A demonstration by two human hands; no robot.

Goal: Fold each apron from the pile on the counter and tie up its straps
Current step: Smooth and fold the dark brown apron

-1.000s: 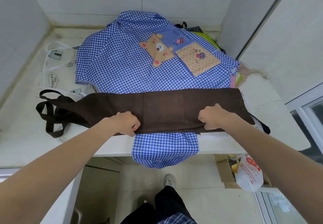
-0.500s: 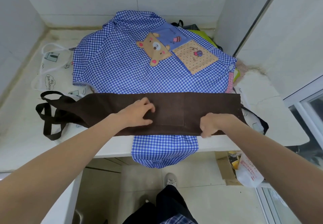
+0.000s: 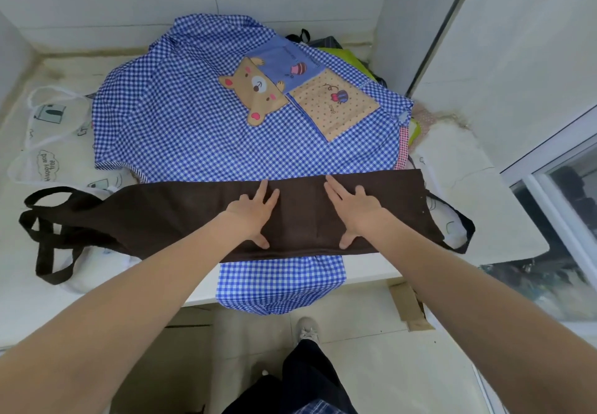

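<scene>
Flat, spread-fingered left hand and right hand on long brown folded apron, over checked apron.

Both hands now flat on brown apron

Both arms reach forward, left hand and right hand flat, fingers spread, pressing on the brown apron.

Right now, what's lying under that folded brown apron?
Under the brown apron lies a blue gingham apron with a bear patch, its end hanging off the counter. White printed aprons peek out at left. Anything lower in the pile is covered.
</scene>
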